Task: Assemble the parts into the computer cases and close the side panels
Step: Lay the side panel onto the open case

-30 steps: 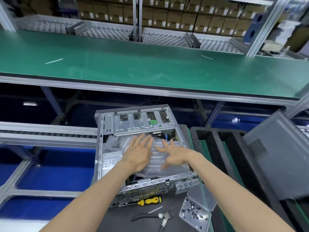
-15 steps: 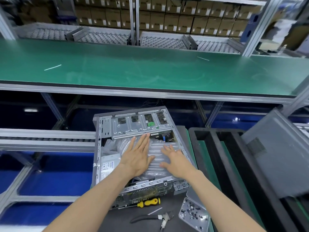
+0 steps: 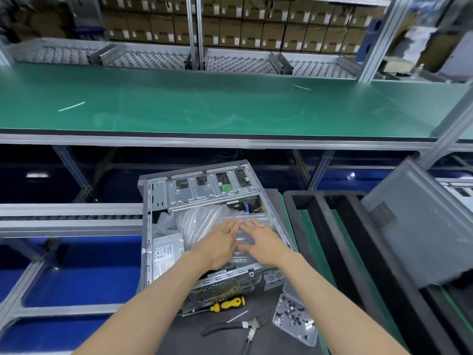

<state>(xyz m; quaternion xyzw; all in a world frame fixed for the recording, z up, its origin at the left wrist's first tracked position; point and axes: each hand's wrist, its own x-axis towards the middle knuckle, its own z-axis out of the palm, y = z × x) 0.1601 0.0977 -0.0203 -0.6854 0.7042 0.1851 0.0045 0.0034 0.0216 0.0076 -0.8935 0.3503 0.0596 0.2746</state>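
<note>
An open grey computer case (image 3: 146, 226) lies on its side on a dark mat, its inside facing up. A clear plastic air cushion (image 3: 204, 219) fills the middle of the case. Side by side, my left hand (image 3: 220, 244) and my right hand (image 3: 261, 242) lie flat on that cushion with fingers straight. A power supply with a white label (image 3: 166, 254) sits in the case's left part. The grey side panel (image 3: 419, 226) leans tilted on a rack at the right.
A yellow-handled screwdriver (image 3: 227, 304) and pliers (image 3: 238, 326) lie on the mat in front of the case. A clear tray of screws (image 3: 294, 319) sits to their right. A black slotted rack (image 3: 332, 226) stands right of the case. A green bench (image 3: 204, 108) runs behind.
Both hands have come together at the cushion's middle, the left sliding right. The view has tipped down a little, so the case sits lower and to the right.
</note>
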